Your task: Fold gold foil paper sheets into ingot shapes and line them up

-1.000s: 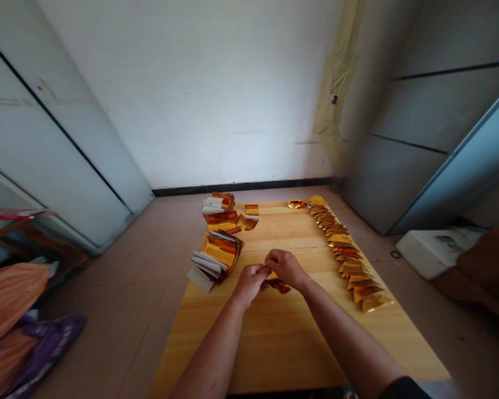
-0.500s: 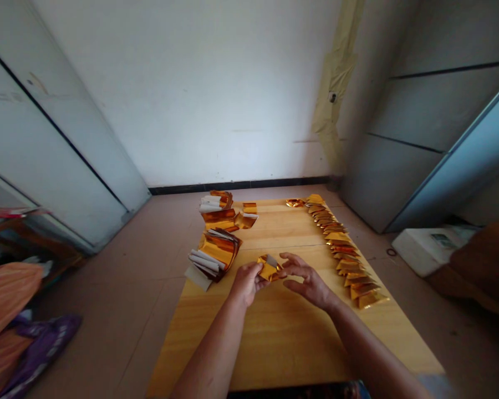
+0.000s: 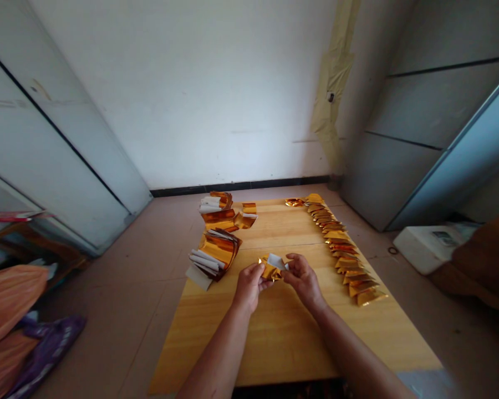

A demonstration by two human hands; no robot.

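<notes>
Over the middle of the wooden table (image 3: 291,338), my left hand (image 3: 249,284) pinches the left side of a partly folded piece of gold foil paper (image 3: 271,270). My right hand (image 3: 304,280) has its fingers closed on the right edge of the same paper, where a pale inner face shows. On the left of the table lies a fanned stack of gold sheets (image 3: 218,249) with grey-white backs. Behind it are more loose gold sheets (image 3: 218,219). A long row of folded gold pieces (image 3: 344,249) runs along the table's right edge.
A white wall (image 3: 233,100) stands behind the table. Pale cabinets (image 3: 58,144) are at left, a grey cabinet (image 3: 407,133) at right. A white box (image 3: 418,249) sits on the floor to the right; orange and purple bags (image 3: 50,349) lie at lower left.
My right hand's spread fingers have closed on the paper's right edge. More of the paper's pale face now shows. My left hand keeps its hold.
</notes>
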